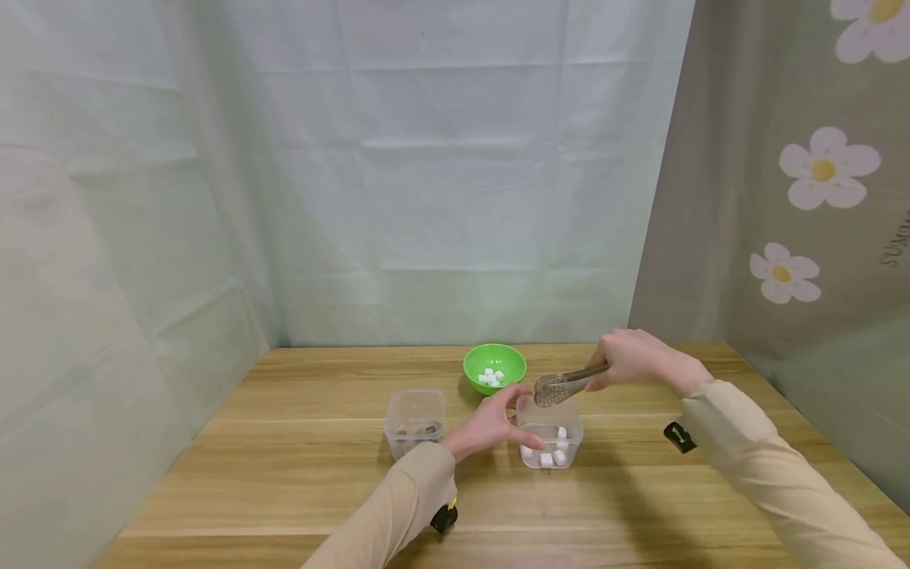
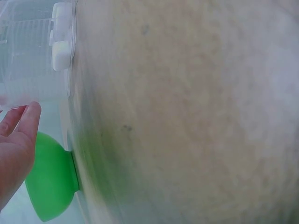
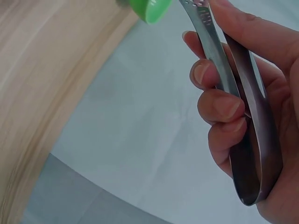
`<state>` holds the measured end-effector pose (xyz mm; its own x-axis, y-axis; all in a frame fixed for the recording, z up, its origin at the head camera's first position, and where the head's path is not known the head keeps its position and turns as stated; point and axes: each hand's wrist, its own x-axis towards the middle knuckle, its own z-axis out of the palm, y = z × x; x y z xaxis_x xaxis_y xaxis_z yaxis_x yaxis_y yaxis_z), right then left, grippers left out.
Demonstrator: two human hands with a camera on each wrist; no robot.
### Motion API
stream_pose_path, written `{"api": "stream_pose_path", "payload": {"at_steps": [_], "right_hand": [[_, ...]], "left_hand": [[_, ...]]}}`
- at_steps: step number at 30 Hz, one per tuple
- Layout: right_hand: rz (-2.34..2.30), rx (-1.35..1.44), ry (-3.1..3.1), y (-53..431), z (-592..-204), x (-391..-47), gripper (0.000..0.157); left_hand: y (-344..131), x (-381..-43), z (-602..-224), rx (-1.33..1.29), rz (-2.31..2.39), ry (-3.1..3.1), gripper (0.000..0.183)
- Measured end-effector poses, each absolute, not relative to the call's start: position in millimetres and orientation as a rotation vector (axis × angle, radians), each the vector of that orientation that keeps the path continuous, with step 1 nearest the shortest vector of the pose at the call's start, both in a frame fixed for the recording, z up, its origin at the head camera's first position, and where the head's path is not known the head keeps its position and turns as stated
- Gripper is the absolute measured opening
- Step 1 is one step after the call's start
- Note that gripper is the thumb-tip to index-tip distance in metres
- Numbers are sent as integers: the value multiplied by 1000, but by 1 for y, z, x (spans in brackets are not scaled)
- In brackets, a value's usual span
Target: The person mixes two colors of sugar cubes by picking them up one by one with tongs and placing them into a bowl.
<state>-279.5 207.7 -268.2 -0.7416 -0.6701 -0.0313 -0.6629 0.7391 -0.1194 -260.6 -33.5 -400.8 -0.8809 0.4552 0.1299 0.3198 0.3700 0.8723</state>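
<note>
Wood grain streaks the table (image 1: 298, 442) where a person works with both hands. Nearest the camera, loose beige sleeves (image 1: 398, 498) stretch forward. On the left, a boxy translucent container (image 1: 415, 403) holds a few dark pieces (image 1: 430, 429); just to its right stands a matching container (image 1: 574, 444) with smooth white cubes (image 1: 546, 460) on its floor. Its side is bracketed by the left hand (image 1: 490, 427), thumb and fingers parted wide and nearly straight, presumably to steady the light plastic. Above it the right hand (image 1: 633, 359) curls firmly round metal tongs (image 1: 560, 390), thumb on one arm and fingers on the other, a hold that seems suited to squeezing the springy strip. Whether the perforated tips pinch anything is hard to make out. Farther back sits a round, glossy green bowl (image 1: 490, 356), more white cubes inside, apparently placed for easy reach. Behind hang creased pale sheets (image 1: 455, 197) and a grey cloth (image 1: 682, 237) printed with white daisies (image 1: 799, 162).
</note>
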Motion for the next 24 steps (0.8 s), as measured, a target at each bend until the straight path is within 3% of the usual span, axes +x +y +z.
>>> {"api": "stream_pose_path", "payload": {"at_steps": [10, 24], "right_hand": [[-13, -1178, 2826, 192, -289, -276, 10], [83, -1348, 2801, 176, -301, -268, 25]], "left_hand": [[-33, -261, -400, 719, 1527, 2493, 81], [-34, -261, -400, 712, 1510, 2501, 83]]}}
